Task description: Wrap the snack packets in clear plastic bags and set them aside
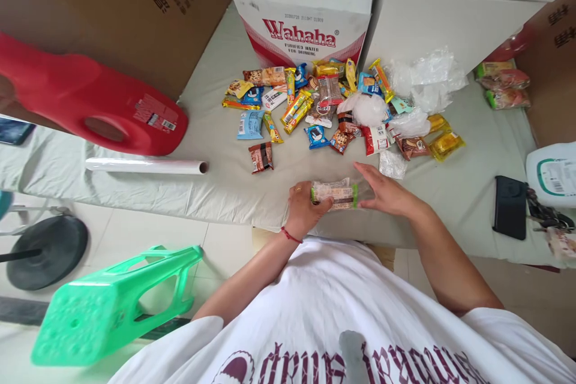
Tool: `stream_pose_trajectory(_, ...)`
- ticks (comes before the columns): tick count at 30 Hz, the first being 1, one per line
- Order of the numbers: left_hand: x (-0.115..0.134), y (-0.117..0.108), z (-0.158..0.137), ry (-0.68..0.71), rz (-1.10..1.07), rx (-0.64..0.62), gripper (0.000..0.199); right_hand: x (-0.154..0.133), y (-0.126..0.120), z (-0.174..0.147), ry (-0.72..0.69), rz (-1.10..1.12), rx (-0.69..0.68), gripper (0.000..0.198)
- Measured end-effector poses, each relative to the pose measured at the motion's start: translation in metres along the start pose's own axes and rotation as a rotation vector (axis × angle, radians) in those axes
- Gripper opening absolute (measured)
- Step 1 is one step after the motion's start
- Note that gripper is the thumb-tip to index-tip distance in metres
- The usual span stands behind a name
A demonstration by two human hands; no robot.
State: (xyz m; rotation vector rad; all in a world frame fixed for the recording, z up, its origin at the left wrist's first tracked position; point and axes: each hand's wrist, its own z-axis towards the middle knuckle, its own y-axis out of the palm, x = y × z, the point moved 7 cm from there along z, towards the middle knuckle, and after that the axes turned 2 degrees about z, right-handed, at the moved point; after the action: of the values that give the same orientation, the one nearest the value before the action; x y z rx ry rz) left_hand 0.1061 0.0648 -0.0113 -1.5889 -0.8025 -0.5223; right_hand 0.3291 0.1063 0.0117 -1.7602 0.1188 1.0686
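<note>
My left hand [305, 207] grips the left end of a clear snack packet [339, 195] with green ends, thumb on top, near the front edge of the cloth-covered table. Just right of the packet, my right hand [384, 190] is held with thumb and fingers apart and holds nothing. A brown snack packet [261, 158] lies by itself to the upper left of my hands. Beyond them spreads a loose pile of small wrapped snacks [297, 109] in yellow, blue, brown and red. A crumpled clear plastic piece [393, 164] lies just above my right hand.
Behind the pile stand a Wahaha carton [306, 24] and white boxes [450, 24]. A red jug [148, 114] and a white roll [146, 166] lie left. A black phone [510, 207] and white bottle [553, 177] are right. A green stool [117, 306] lies tipped on the floor.
</note>
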Motion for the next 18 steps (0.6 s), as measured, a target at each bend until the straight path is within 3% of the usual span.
stream_pose_trajectory(1,0.001,0.001,-0.001,-0.008,-0.076,-0.035,0.032,0.008,-0.006,0.001,0.042,-0.037,-0.008,0.098)
stream_pose_trajectory(3,0.001,0.003,-0.002,-0.057,-0.276,-0.113,0.033,0.021,-0.014,0.002,0.09,-0.052,-0.038,0.066)
stream_pose_trajectory(5,0.0,0.006,-0.002,-0.118,-0.513,-0.169,0.038,0.024,-0.02,0.001,0.065,-0.014,-0.048,0.031)
stream_pose_trajectory(6,-0.001,0.008,-0.002,-0.141,-0.62,-0.185,0.041,0.024,-0.023,0.0,0.038,0.01,-0.033,0.028)
stream_pose_trajectory(8,-0.002,0.009,-0.001,-0.174,-0.765,-0.194,0.045,0.022,-0.026,-0.004,0.006,0.07,0.011,0.035)
stream_pose_trajectory(11,0.0,0.007,0.0,-0.175,-0.805,-0.167,0.046,0.019,-0.019,-0.011,0.045,0.215,0.072,0.041)
stream_pose_trajectory(15,0.005,0.003,0.003,-0.157,-0.817,-0.176,0.046,0.006,-0.005,-0.013,0.065,0.348,0.113,0.102)
stream_pose_trajectory(16,0.005,0.002,0.004,-0.162,-0.825,-0.178,0.046,0.003,-0.004,-0.013,0.051,0.349,0.129,0.104)
stream_pose_trajectory(18,0.002,0.0,0.007,-0.181,-0.844,-0.178,0.046,-0.002,-0.009,-0.014,0.011,0.322,0.207,0.073)
